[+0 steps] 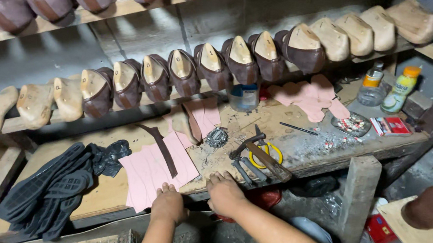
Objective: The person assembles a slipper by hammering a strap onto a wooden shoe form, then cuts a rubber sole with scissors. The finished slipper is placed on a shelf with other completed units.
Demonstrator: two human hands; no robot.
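Both my hands rest on the near edge of a worn wooden workbench point(310, 147). My left hand point(169, 203) lies palm down on the edge of a stack of pink insole sheets point(155, 171), fingers curled over them. My right hand point(225, 192) sits just to the right, fingers bent on the bench edge beside the pink sheets, close to a hammer point(256, 150) and pliers point(246, 170). A dark brown leather strip point(163, 148) lies across the pink sheets. Neither hand clearly grips anything.
Black rubber soles point(51, 187) are piled at the left. Yellow-handled scissors point(269, 154), a tin of tacks point(217, 136), a jar point(243, 95), more pink cut pieces point(310, 96), two bottles point(389, 83) and an ashtray point(353, 124) lie on the bench. Racks above hold brown shoe uppers on wooden lasts point(200, 69).
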